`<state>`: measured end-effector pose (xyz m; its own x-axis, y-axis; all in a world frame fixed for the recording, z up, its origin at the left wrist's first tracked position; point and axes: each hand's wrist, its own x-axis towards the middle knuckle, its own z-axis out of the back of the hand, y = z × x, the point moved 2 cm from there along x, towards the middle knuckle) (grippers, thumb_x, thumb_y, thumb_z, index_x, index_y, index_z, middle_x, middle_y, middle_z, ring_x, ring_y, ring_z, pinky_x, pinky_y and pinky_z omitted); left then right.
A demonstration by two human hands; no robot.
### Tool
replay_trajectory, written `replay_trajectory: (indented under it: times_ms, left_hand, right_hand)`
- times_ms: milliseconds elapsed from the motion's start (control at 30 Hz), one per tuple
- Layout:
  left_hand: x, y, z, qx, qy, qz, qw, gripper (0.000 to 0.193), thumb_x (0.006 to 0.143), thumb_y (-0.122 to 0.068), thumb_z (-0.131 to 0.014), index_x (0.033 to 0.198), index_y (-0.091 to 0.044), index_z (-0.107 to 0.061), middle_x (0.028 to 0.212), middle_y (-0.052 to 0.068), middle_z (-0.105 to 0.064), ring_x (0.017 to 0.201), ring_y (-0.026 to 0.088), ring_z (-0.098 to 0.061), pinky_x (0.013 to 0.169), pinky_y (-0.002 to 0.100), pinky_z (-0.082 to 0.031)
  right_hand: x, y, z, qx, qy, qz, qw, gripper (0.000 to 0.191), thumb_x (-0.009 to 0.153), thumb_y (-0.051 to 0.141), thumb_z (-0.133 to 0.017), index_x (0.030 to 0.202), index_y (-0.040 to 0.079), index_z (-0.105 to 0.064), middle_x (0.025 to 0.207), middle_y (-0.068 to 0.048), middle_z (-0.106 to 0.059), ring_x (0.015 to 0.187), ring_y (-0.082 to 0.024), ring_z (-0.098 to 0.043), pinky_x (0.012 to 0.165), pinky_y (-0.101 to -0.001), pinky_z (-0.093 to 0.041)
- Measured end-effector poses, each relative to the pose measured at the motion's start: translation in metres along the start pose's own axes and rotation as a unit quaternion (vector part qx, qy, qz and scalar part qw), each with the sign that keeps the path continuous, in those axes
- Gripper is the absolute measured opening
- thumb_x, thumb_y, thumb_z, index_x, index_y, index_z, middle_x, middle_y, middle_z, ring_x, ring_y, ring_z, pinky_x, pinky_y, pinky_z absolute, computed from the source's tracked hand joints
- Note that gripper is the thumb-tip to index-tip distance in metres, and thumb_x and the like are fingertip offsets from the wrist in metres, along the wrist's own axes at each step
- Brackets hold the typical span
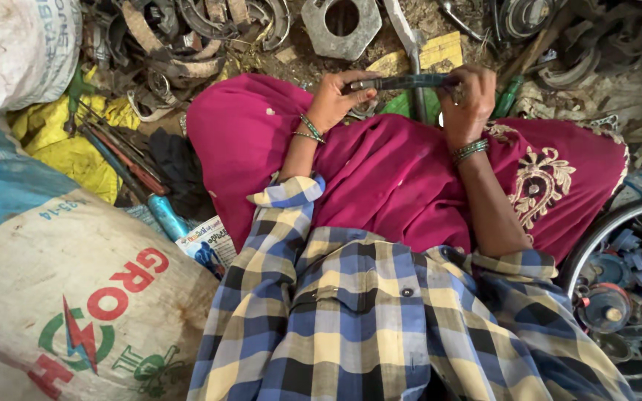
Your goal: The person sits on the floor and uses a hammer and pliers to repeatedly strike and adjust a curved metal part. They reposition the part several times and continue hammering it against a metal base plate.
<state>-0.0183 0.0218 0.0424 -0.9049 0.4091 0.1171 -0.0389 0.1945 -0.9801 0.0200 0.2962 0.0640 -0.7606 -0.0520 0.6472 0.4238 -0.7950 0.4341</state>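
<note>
I sit with magenta cloth (380, 171) over my knees and hold a dark flat metal tool (403, 81) crosswise above them. My left hand (334, 100) grips its left end with fingers curled around it. My right hand (467, 100) is closed over its right end. Both wrists carry green bangles, and my checked blue-and-yellow shirt sleeves fill the lower part of the view. What the far tip of the tool looks like is hidden under my right fingers.
Scrap metal lies on the dirt ahead: a large hexagonal nut (340, 26), curved brake-shoe pieces (187, 44), a hammer-like bar (410, 44). Printed sacks (76, 297) stand at left beside yellow cloth (68, 148) with hand tools. A round tub of small parts (626, 282) sits at right.
</note>
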Motion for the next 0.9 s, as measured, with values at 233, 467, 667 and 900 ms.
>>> replay_trajectory:
  times_ms: [233,467,667,900]
  left_hand:
    - [-0.002,-0.007,0.001,0.061,-0.013,-0.073,0.995,0.032,0.093,-0.021,-0.082,0.123,-0.009,-0.075,0.121,0.004,-0.075,0.108,0.011,-0.07,0.096,0.027,-0.056]
    - [-0.001,0.008,0.005,0.001,-0.04,0.0,0.999,0.027,0.096,-0.017,-0.079,0.121,-0.007,-0.075,0.094,0.0,-0.079,0.082,0.007,-0.075,0.072,0.023,-0.061]
    - [-0.005,0.014,0.005,-0.039,-0.033,-0.013,0.999,0.019,0.096,-0.013,-0.08,0.112,-0.004,-0.074,0.087,0.001,-0.077,0.073,0.006,-0.072,0.066,0.023,-0.062]
    - [-0.008,0.019,0.002,-0.009,-0.041,0.011,0.999,0.023,0.093,-0.015,-0.083,0.108,-0.004,-0.069,0.084,-0.002,-0.074,0.07,0.004,-0.068,0.06,0.021,-0.056]
  right_hand:
    - [-0.002,-0.017,-0.006,0.206,0.01,-0.162,0.965,0.047,0.091,-0.013,-0.08,0.133,0.002,-0.064,0.127,-0.012,-0.071,0.115,-0.022,-0.074,0.096,-0.0353,-0.064]
    - [-0.006,-0.008,0.0,0.179,0.042,-0.158,0.97,0.033,0.091,-0.011,-0.081,0.12,-0.001,-0.069,0.109,-0.013,-0.074,0.098,-0.018,-0.075,0.083,-0.0312,-0.064]
    - [-0.004,0.002,0.001,0.091,0.081,-0.113,0.986,0.033,0.089,-0.005,-0.087,0.116,0.0,-0.07,0.103,-0.014,-0.071,0.089,-0.023,-0.073,0.079,-0.0334,-0.061]
    - [-0.014,0.003,0.001,0.112,0.1,-0.083,0.985,0.036,0.086,-0.004,-0.087,0.117,0.0,-0.07,0.105,-0.015,-0.071,0.092,-0.027,-0.072,0.082,-0.0373,-0.059]
